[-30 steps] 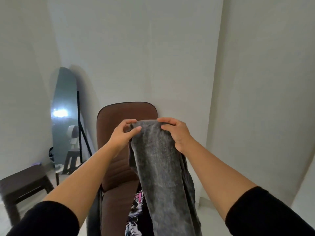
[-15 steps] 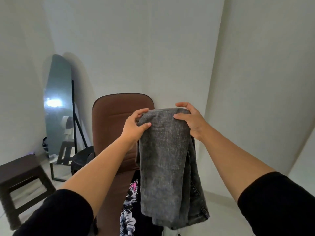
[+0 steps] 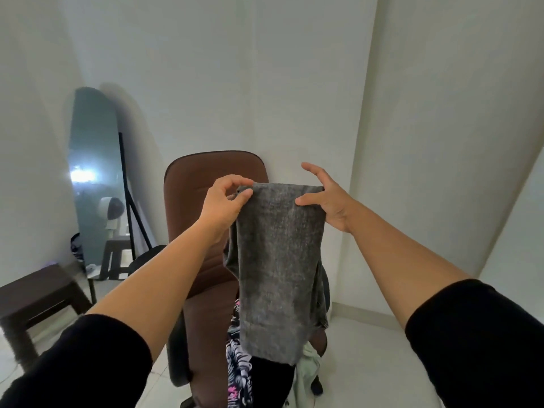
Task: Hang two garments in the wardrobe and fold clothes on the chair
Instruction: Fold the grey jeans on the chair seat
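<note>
A pair of grey jeans (image 3: 279, 266), folded lengthwise, hangs in front of the brown office chair (image 3: 203, 184). My left hand (image 3: 223, 204) pinches its top left corner between thumb and fingers. My right hand (image 3: 326, 198) grips the top right corner with thumb and lower fingers while the upper fingers spread apart. Below the jeans, on the chair seat, lie a black garment with a pink and white print (image 3: 238, 366) and a pale green garment (image 3: 306, 369). No wardrobe is in view.
A tall mirror (image 3: 94, 178) on a black stand leans in the left corner. A dark wooden stool (image 3: 38, 293) stands at the left on the white tiled floor. White walls close in behind and to the right of the chair.
Both hands have moved apart along the top edge of the jeans, spreading the fold wider. The lower end of the jeans has come up off the chair.
</note>
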Demonstrator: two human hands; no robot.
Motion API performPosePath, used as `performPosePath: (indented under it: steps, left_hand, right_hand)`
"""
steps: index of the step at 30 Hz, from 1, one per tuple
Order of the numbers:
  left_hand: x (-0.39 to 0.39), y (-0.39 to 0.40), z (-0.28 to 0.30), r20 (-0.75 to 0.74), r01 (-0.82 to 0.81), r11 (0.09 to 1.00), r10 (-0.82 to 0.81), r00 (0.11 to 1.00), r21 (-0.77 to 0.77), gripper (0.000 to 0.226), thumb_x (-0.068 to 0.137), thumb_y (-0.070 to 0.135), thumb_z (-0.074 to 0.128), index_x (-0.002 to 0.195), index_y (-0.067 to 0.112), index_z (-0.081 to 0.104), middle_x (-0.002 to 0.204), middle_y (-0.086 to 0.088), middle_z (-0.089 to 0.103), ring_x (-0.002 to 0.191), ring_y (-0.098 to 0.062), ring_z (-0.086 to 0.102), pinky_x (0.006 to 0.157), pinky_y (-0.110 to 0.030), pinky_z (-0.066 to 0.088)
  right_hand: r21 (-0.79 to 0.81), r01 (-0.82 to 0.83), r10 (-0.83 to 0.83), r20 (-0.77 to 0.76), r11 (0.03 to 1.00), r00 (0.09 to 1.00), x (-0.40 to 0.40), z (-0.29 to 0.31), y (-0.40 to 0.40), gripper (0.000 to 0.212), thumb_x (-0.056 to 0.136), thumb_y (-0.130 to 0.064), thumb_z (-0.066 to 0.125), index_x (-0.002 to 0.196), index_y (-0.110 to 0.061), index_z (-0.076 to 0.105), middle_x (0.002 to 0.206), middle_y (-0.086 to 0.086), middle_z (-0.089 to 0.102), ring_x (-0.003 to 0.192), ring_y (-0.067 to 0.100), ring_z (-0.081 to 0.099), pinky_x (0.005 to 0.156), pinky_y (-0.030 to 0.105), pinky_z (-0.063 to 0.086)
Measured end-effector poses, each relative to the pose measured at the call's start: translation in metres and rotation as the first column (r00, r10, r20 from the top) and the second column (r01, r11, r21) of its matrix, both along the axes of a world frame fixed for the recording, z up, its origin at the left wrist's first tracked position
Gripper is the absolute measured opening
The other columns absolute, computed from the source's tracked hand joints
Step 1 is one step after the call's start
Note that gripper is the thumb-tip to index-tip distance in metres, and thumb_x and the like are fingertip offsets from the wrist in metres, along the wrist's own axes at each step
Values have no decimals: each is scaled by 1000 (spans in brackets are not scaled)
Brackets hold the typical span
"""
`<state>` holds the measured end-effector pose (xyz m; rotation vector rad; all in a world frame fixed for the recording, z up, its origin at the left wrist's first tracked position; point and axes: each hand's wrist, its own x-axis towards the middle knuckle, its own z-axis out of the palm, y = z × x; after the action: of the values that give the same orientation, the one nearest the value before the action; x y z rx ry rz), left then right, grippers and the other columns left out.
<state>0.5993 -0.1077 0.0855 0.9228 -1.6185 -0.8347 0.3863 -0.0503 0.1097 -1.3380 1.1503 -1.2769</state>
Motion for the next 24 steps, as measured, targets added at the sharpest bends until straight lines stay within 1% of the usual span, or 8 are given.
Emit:
performPosePath:
  steps: [3, 7, 10, 14, 16, 18, 21, 24]
  left_hand:
    - [17, 4, -14, 47, -30, 998, 33, 998, -56, 18, 85, 11, 67, 95, 27, 69, 119, 9, 49, 114, -11, 52, 100, -26, 44]
    - [28, -3, -34, 58, -67, 996, 70, 996, -52, 21, 81, 10, 70, 95, 26, 67, 120, 5, 51, 108, -7, 51, 91, -16, 42]
    - [29, -21, -50, 92, -75, 997, 77, 993, -22, 23, 80, 12, 72, 95, 27, 67, 118, 7, 51, 106, -6, 52, 93, -19, 43]
    - [23, -61, -81, 176, -111, 994, 107, 979, 10, 26, 79, 13, 73, 100, 27, 66, 116, 9, 50, 106, -8, 53, 84, -10, 38]
    - [16, -91, -101, 201, -127, 991, 119, 972, 28, 30, 79, 13, 73, 104, 27, 65, 120, 9, 50, 108, -8, 53, 91, -16, 41]
    - [7, -128, -125, 230, -133, 989, 116, 966, 62, 36, 79, 14, 73, 111, 28, 65, 129, 9, 49, 114, -7, 50, 101, -22, 40]
    - [-8, -197, -162, 371, -146, 984, 97, 923, 106, 43, 81, 15, 71, 120, 31, 61, 139, 11, 46, 124, -10, 47, 108, -33, 38]
    - [-24, -270, -201, 489, -167, 969, 58, 871, 183, 48, 83, 14, 69, 126, 32, 57, 144, 9, 42, 130, -15, 43, 110, -40, 37]
  right_hand:
    - [27, 20, -19, -36, 999, 999, 13, -1, 0, 73, 81, 5, 64, 135, -38, 42, 110, 14, 50, 84, 22, 59, 62, 26, 52]
    - [91, 36, -28, -94, 995, 995, 19, -12, -13, 73, 81, 4, 65, 135, -38, 42, 103, 12, 52, 83, 21, 59, 63, 26, 50]
    - [162, 33, -12, -127, 986, 992, 16, -32, -37, 71, 78, 2, 69, 132, -38, 46, 117, 12, 50, 97, 24, 58, 74, 30, 52]
    - [258, 12, 67, -295, 966, 953, 7, -67, -85, 70, 75, -2, 74, 135, -28, 47, 121, 4, 50, 104, 18, 53, 84, 26, 48]
    - [278, 30, 83, -385, 960, 919, -2, -91, -118, 70, 74, -5, 76, 135, -24, 49, 130, 4, 48, 113, 19, 49, 96, 29, 43]
    - [270, 61, 67, -442, 961, 895, -11, -119, -159, 66, 74, -7, 77, 134, -23, 51, 137, 3, 47, 120, 20, 47, 102, 30, 39]
    - [251, 118, 9, -452, 961, 892, -26, -166, -230, 59, 77, -3, 73, 129, -26, 57, 138, 2, 48, 123, 20, 47, 105, 31, 38]
    - [252, 176, -40, -466, 952, 884, -41, -215, -303, 54, 77, -2, 72, 121, -32, 62, 136, 2, 52, 121, 22, 50, 106, 38, 42]
